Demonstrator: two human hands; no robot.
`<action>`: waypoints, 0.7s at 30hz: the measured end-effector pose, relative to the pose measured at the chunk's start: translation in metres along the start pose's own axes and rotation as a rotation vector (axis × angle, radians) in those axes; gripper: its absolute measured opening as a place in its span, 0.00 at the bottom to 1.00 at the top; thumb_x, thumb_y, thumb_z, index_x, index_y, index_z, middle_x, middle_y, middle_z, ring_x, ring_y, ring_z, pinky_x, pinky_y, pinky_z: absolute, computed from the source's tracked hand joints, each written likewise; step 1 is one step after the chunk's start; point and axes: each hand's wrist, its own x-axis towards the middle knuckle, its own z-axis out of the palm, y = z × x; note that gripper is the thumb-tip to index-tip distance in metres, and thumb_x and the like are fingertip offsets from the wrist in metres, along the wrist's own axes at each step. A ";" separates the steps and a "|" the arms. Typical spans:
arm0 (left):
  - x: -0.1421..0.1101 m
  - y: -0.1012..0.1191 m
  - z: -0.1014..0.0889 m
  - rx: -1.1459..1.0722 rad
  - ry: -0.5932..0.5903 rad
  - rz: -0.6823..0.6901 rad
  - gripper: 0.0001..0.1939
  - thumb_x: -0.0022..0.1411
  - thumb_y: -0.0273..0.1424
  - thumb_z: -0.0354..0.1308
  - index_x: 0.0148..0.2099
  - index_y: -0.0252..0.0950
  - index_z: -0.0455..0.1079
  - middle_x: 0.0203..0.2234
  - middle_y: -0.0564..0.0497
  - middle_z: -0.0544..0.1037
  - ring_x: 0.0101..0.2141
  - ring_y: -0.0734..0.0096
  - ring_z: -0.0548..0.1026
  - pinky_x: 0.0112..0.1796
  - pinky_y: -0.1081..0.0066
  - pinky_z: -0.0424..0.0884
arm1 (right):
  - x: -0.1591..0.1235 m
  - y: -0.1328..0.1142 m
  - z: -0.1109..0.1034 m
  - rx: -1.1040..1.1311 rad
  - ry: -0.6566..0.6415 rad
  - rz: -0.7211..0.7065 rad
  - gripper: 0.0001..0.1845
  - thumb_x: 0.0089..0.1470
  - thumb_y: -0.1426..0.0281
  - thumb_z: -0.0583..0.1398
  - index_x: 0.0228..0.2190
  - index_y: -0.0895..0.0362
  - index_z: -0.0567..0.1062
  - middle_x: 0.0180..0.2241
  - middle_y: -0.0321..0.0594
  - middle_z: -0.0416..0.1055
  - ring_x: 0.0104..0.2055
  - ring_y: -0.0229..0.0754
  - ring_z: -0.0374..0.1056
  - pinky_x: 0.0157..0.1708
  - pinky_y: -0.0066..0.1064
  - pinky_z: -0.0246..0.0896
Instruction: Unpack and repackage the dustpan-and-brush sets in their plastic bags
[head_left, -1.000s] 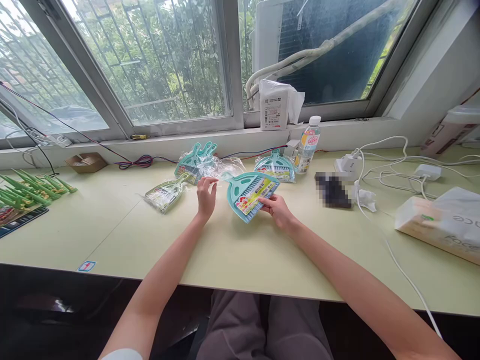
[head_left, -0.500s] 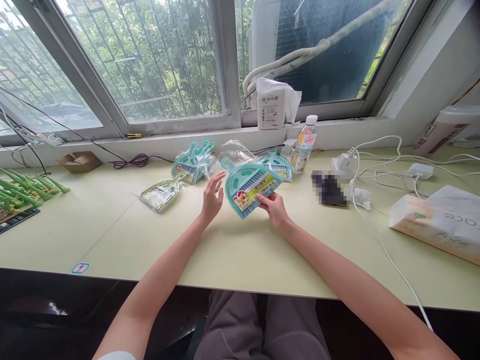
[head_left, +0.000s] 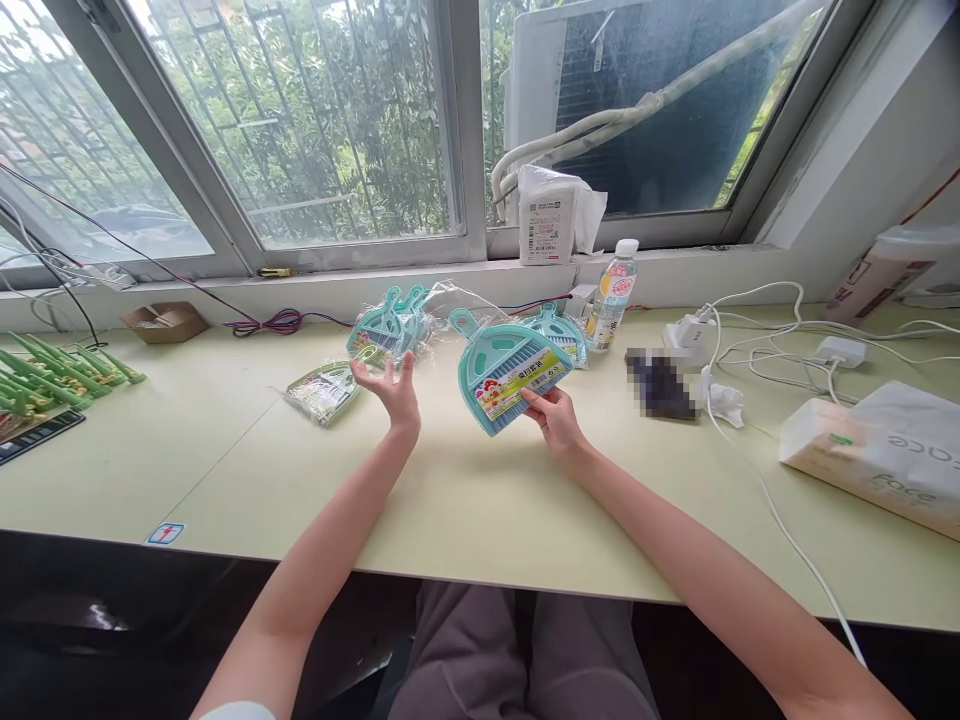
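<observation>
My right hand (head_left: 556,420) grips the lower right edge of a teal dustpan and brush set (head_left: 480,365), thumb in front, and holds it tilted above the table. A printed label crosses its blue bristles. To its left, my left hand (head_left: 394,395) hangs with fingers spread, holding nothing. Just beyond those fingers lies a green dustpan set (head_left: 319,393) in clear wrap. A pile of wrapped teal dustpan sets (head_left: 386,325) rests behind my left hand. Another wrapped teal set (head_left: 559,325) sits partly hidden behind the held one.
A drink bottle (head_left: 613,295) stands at the back. To the right are a blurred dark object (head_left: 660,383), white chargers (head_left: 691,335) with tangled cables and a tissue pack (head_left: 877,455). At left are a small cardboard box (head_left: 165,322) and green plant-like pieces (head_left: 60,375).
My left hand has moved left, away from the held dustpan set, its fingers spreading wider. My right hand keeps its hold, and the view has shifted slightly.
</observation>
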 end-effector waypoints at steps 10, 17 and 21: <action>0.015 -0.008 -0.003 -0.315 -0.570 -0.487 0.26 0.65 0.44 0.45 0.60 0.35 0.60 0.51 0.42 0.73 0.51 0.62 0.72 0.53 0.60 0.66 | -0.005 -0.005 0.005 -0.062 -0.060 0.084 0.20 0.35 0.64 0.72 0.32 0.58 0.76 0.38 0.43 0.78 0.41 0.48 0.73 0.45 0.44 0.70; 0.006 -0.005 -0.001 -0.185 -0.753 -0.519 0.28 0.61 0.44 0.49 0.61 0.40 0.61 0.51 0.47 0.73 0.47 0.61 0.74 0.47 0.62 0.70 | -0.006 -0.005 0.006 -0.052 -0.098 0.108 0.19 0.36 0.64 0.71 0.32 0.59 0.76 0.38 0.44 0.77 0.41 0.47 0.74 0.46 0.43 0.70; -0.004 -0.005 0.001 -0.195 -0.851 -0.601 0.24 0.58 0.41 0.56 0.55 0.38 0.68 0.43 0.48 0.78 0.43 0.61 0.76 0.41 0.66 0.72 | -0.008 -0.004 0.009 -0.023 -0.066 0.110 0.18 0.37 0.65 0.71 0.32 0.58 0.76 0.39 0.44 0.77 0.42 0.47 0.74 0.47 0.43 0.70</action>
